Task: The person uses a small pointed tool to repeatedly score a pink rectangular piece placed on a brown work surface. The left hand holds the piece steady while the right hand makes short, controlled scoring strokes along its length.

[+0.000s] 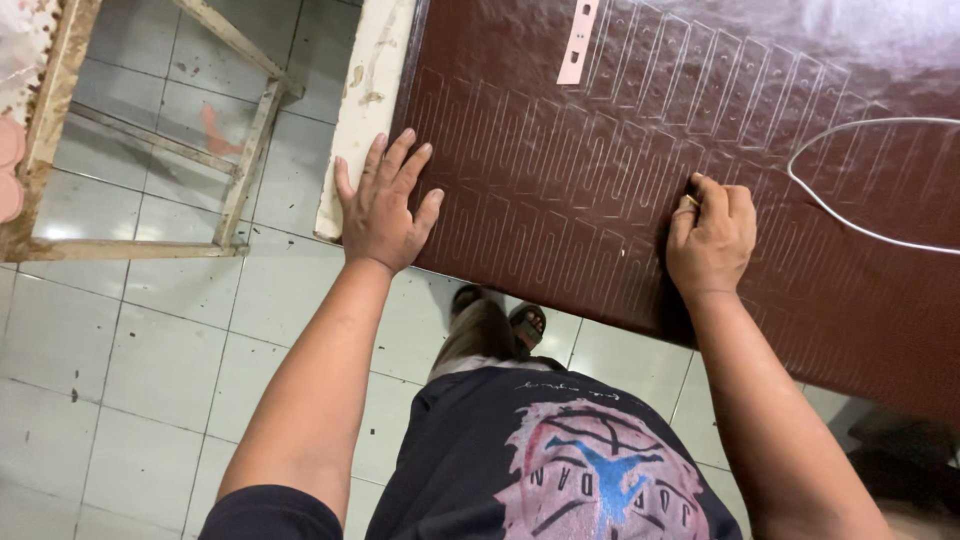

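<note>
A large dark brown leather sheet (560, 170) covers a table and is marked all over with rows of thin white strap-shaped outlines. My left hand (385, 205) lies flat on its near left corner, fingers spread, holding nothing. My right hand (712, 235) is closed around a small marking tool whose tip touches the sheet among the outlines. A pale pink strap-shaped template (578, 42) lies on the sheet at the far edge.
A thin white cord (850, 225) loops over the sheet to the right. The table's white edge (365, 100) runs along the sheet's left side. A wooden frame (150, 140) stands on the tiled floor (130, 340) at left.
</note>
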`<state>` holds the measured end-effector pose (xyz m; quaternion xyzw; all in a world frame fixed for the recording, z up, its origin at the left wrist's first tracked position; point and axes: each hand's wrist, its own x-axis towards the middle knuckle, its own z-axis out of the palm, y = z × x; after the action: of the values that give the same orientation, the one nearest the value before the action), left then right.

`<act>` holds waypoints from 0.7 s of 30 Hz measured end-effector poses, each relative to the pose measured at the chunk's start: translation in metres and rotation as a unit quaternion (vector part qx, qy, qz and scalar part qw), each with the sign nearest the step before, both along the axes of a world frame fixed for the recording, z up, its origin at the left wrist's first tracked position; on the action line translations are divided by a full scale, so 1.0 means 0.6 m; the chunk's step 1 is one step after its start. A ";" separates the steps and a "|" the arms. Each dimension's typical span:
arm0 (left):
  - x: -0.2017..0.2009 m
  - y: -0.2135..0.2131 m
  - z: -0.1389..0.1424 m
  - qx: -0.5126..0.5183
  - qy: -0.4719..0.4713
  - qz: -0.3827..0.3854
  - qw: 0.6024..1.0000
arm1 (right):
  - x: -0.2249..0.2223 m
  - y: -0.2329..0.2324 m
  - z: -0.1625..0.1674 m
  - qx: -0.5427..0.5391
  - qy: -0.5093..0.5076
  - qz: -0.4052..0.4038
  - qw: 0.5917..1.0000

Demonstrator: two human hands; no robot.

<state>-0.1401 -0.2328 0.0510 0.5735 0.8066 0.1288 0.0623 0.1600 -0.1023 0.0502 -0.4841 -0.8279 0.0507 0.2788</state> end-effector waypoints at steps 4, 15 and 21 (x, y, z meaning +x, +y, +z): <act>0.000 -0.002 0.006 0.005 -0.006 0.003 1.000 | -0.007 -0.005 0.007 0.005 -0.020 -0.004 1.000; -0.006 -0.001 -0.007 0.009 0.001 0.001 1.000 | -0.012 0.002 0.009 -0.012 -0.004 -0.031 0.999; -0.016 -0.002 -0.026 0.029 0.004 -0.011 1.000 | -0.004 0.005 -0.010 -0.020 -0.002 -0.033 0.999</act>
<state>-0.1496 -0.2340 0.0353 0.5844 0.7965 0.1491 0.0436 0.1577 -0.0991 0.0441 -0.5166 -0.8110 0.0574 0.2686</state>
